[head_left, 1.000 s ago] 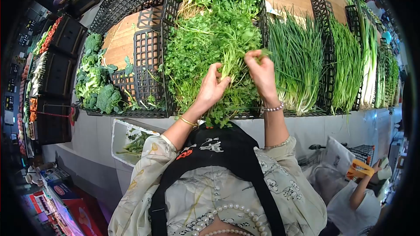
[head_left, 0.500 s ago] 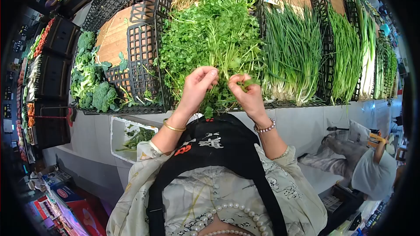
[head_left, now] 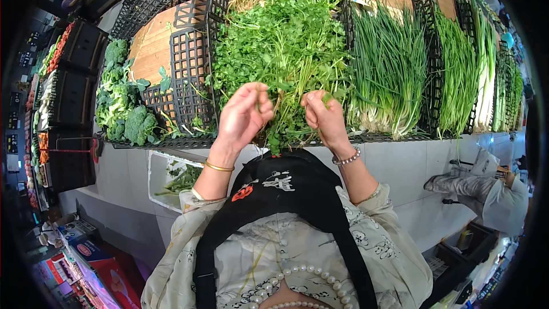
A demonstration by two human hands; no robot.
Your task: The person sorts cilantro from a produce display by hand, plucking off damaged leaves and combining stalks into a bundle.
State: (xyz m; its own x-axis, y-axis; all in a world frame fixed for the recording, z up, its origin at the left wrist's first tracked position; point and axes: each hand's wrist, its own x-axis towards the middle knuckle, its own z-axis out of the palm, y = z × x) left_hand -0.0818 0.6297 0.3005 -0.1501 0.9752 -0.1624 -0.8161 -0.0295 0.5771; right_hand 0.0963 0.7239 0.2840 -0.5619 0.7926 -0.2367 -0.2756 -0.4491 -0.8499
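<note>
A thick bed of cilantro (head_left: pixel 280 40) fills the display section in front of me, roots toward my body. Over its near edge, my left hand (head_left: pixel 246 115) is closed with curled fingers; whatever may be in them is hidden. My right hand (head_left: pixel 325 117) is closed as well, level with the left and a short way to its right. A bit of green leaf shows at its fingers, seemingly a cilantro sprig (head_left: pixel 327 98). Loose stems and roots lie between and below the two hands.
Black plastic grid dividers (head_left: pixel 189 66) separate the sections. Broccoli (head_left: pixel 139 125) lies on the left, scallions (head_left: pixel 389 68) on the right. A white foam box (head_left: pixel 150 180) with green scraps stands on the floor. At right, a person in grey trousers (head_left: pixel 457 186) is nearby.
My hands have moved apart, the left going up and left, the right turning with its fingers closing more. The person at right has shifted farther right.
</note>
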